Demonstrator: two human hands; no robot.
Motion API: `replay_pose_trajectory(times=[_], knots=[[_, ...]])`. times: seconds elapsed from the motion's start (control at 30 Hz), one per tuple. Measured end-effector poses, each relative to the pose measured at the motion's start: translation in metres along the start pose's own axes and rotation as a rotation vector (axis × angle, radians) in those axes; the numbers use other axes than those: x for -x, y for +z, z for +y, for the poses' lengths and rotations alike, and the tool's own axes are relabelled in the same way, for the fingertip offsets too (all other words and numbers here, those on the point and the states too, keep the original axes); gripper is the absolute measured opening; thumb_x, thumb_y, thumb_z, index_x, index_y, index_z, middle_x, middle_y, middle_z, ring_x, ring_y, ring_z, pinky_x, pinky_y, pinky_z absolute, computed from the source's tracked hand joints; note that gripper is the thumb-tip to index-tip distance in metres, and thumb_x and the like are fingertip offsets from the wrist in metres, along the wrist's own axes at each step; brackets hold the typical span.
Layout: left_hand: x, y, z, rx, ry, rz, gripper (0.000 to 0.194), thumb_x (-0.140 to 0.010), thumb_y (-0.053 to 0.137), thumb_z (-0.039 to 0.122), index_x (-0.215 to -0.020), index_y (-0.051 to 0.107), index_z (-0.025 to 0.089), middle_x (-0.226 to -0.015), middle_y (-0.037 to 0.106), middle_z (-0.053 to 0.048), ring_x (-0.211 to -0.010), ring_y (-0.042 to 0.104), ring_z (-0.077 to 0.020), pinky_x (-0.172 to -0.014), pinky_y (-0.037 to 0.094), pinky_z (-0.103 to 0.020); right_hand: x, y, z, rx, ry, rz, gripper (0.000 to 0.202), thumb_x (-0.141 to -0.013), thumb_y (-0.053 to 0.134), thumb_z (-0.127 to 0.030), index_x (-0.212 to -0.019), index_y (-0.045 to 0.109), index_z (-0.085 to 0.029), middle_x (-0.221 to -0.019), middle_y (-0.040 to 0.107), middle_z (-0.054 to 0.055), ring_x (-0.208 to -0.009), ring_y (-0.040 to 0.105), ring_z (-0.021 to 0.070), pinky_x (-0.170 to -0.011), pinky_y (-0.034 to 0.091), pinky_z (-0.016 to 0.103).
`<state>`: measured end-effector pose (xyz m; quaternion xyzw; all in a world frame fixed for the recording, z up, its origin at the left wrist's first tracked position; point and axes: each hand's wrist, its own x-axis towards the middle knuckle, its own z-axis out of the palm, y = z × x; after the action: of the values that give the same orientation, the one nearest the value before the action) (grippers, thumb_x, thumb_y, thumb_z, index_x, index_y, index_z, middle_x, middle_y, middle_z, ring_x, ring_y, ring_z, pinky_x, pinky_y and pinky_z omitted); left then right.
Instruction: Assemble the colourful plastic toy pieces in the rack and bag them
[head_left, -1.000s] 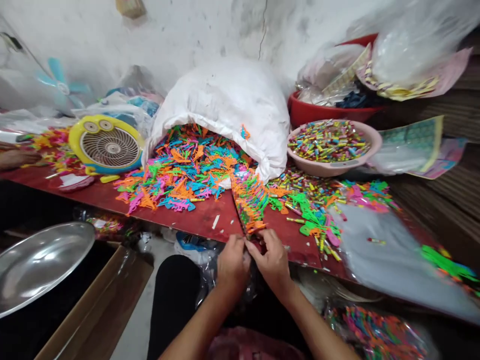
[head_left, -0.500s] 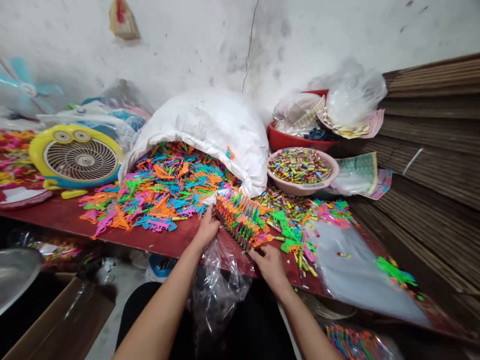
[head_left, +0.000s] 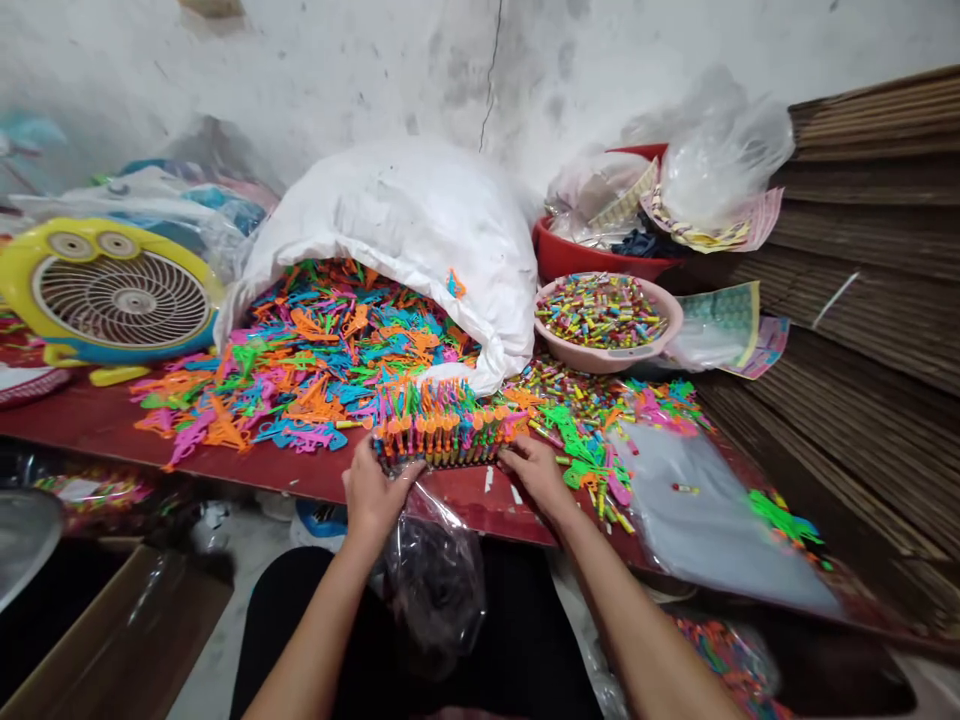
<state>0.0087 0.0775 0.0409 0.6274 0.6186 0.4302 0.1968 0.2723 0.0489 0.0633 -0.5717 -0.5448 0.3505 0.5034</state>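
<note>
A neat row of small plastic toy pistols (head_left: 442, 432), mostly orange with green, blue and pink, stands on the red table edge in front of me. At its left end my left hand (head_left: 375, 497) grips the row, thumb along the near side. My right hand (head_left: 536, 478) closes its fingertips on the right end. From the row's near side a clear plastic bag (head_left: 442, 570) hangs over the table edge above my lap. Behind lies a loose heap of the same toys (head_left: 322, 350), spilling from a white sack (head_left: 420, 215).
A pink basin (head_left: 607, 350) of small coloured tubes stands behind right, before a red basin (head_left: 562, 262). Flat clear bags (head_left: 705, 530) lie at right, near stacked brown cardboard (head_left: 885, 300). A yellow fan (head_left: 127, 295) stands at left.
The row of toys has turned from slanting to lying parallel with the table edge. My left hand has moved down and left to its left end. The view has shifted slightly.
</note>
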Motion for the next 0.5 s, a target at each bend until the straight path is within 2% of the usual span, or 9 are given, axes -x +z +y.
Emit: replay_pose_trajectory(times=[0.17,0.33,0.4,0.5], knots=[[-0.0069,0.0016,0.0,-0.167,-0.008,-0.018,0.075,-0.072,0.073,0.057,-0.124,0.043,0.014,-0.108,0.065,-0.015,-0.108,0.063,-0.0397,-0.091,0.049,-0.05,0.0011,0.0053,-0.0007,-0.169,0.034,0.081,0.019,-0.077,0.066,-0.038,-0.075,0.063,-0.019,-0.067,0.06,-0.001,-0.065,0.053,0.0153,-0.065,0.041,0.027],[-0.0051,0.0052,-0.0029,-0.227,0.081,-0.011,0.07,-0.073,0.075,0.053,-0.121,0.042,0.014,-0.106,0.063,-0.016,-0.108,0.062,-0.0394,-0.09,0.049,-0.05,0.0063,0.0105,-0.0048,0.119,-0.16,0.173,0.021,-0.082,0.06,-0.034,-0.068,0.06,-0.019,-0.07,0.057,-0.001,-0.071,0.05,0.0153,-0.067,0.039,0.026],[-0.0059,0.0063,-0.0046,-0.232,0.087,-0.017,0.07,-0.073,0.076,0.054,-0.119,0.042,0.014,-0.103,0.063,-0.015,-0.106,0.062,-0.0396,-0.089,0.05,-0.05,0.0068,0.0112,-0.0043,0.098,-0.137,0.182,0.021,-0.083,0.059,-0.036,-0.07,0.06,-0.019,-0.07,0.056,-0.002,-0.069,0.051,0.0148,-0.065,0.039,0.025],[-0.009,0.0071,-0.0066,-0.241,0.081,-0.027,0.068,-0.07,0.077,0.057,-0.112,0.044,0.014,-0.097,0.062,-0.014,-0.102,0.063,-0.0398,-0.088,0.05,-0.051,0.0064,0.0107,0.0,-0.09,-0.04,0.193,0.021,-0.083,0.061,-0.039,-0.077,0.062,-0.019,-0.068,0.057,-0.003,-0.064,0.053,0.0145,-0.063,0.042,0.025]])
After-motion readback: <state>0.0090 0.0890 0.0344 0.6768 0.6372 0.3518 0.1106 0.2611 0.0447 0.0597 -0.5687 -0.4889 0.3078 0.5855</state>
